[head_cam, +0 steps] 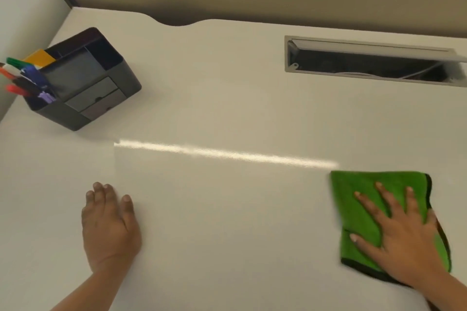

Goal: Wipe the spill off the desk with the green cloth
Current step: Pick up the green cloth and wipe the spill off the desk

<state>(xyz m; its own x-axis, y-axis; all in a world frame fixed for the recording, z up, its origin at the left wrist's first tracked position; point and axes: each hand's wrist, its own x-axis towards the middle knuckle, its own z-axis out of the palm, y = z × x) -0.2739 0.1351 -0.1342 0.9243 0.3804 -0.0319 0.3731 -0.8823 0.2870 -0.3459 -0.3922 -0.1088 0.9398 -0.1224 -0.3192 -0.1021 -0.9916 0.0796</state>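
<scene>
Both hands are being kept flat, fingers spread: the right hand (pixel 404 232) is being pressed onto the green cloth (pixel 366 199) at the desk's (pixel 227 108) near right, while the left hand (pixel 108 225) is being rested, gripping nothing, well apart. No spill can be made out. A black organizer (pixel 86 83) is being kept at the far left.
</scene>
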